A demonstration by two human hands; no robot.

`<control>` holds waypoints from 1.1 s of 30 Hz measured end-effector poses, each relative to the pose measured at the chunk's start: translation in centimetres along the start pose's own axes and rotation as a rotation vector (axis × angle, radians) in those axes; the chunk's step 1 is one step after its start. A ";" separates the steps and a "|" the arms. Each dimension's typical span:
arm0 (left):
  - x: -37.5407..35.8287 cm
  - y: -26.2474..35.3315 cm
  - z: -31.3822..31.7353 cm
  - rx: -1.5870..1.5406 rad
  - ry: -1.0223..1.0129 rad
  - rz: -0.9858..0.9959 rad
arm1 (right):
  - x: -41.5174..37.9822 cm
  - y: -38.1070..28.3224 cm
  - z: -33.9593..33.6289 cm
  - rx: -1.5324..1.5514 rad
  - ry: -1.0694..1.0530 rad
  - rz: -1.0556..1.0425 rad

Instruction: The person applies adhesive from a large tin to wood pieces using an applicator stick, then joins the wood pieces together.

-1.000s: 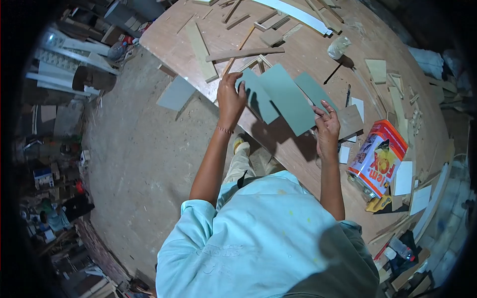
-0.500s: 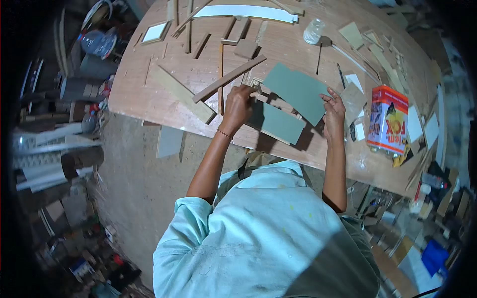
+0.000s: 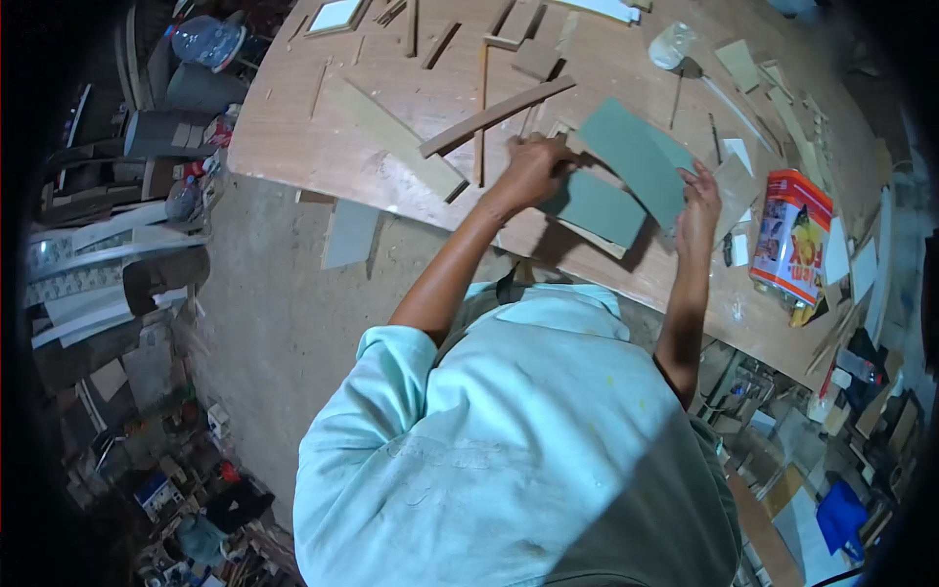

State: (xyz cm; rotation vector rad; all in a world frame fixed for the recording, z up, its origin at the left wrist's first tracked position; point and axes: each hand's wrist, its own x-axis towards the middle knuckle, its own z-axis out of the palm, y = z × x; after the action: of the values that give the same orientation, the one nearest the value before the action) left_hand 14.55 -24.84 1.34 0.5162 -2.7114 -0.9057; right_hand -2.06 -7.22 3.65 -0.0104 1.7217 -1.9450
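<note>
Two flat green panels are between my hands at the table's near edge. My right hand (image 3: pixel 697 203) holds the upper green panel (image 3: pixel 631 152) by its right edge, thumb and fingers closed on it. This panel is tilted, above and beyond the lower one. The lower green panel (image 3: pixel 599 210) has a pale wooden edge and lies close to the table edge. My left hand (image 3: pixel 533 174) is closed at its left end, fingers curled; the exact grip is hidden. Pale wood strips show between the panels. A brown wooden strip (image 3: pixel 499 115) lies just beyond my left hand.
On the wooden table (image 3: pixel 293 132) lie a pale board (image 3: pixel 406 142), thin strips and offcuts. A red and white can (image 3: pixel 790 240) stands at the right, a clear jar (image 3: pixel 671 46) farther back. Clutter fills the floor on both sides; a grey panel (image 3: pixel 350 235) leans below the table edge.
The view has shifted, so the table and its things sit farther up and right. The upper green panel is turned more steeply, its right edge still in my right hand. My left hand stays at the lower panel's end.
</note>
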 end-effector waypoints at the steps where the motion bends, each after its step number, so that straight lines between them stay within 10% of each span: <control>1: 0.5 0.1 -0.2 -0.175 -0.009 -0.087 | 0.4 0.4 -0.2 -0.095 -0.054 -0.094; 6: 1.4 -1.7 -0.8 -0.295 0.120 -0.364 | 3.9 3.3 -1.8 -0.396 -0.107 -0.399; 8: 0.9 -6.3 1.7 -0.203 0.487 -0.505 | 2.5 1.6 0.0 -0.133 -0.071 -0.204; 14: 1.2 -6.7 2.2 -0.728 0.580 -0.637 | 2.7 2.0 0.4 -0.163 -0.143 -0.204; 18: 0.8 -3.2 0.7 0.125 0.675 -0.678 | 2.8 2.2 0.2 -0.386 -0.088 -0.367; 20: 0.7 -1.9 -1.3 -0.001 0.720 -0.491 | 2.7 2.5 0.0 -0.260 -0.131 -0.207; 23: 1.4 -0.5 -1.6 -0.448 0.574 -0.431 | 1.8 2.8 -0.2 -0.341 -0.124 -0.259; 33: 2.1 1.2 -1.5 -0.358 0.198 -0.436 | -1.2 1.3 1.6 -0.490 -0.096 -0.163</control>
State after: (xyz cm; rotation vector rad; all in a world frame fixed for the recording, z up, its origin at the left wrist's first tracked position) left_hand 12.85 -25.58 3.43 1.0728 -2.2236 -1.3300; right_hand 0.06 -8.25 3.13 -0.4250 2.1403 -1.5491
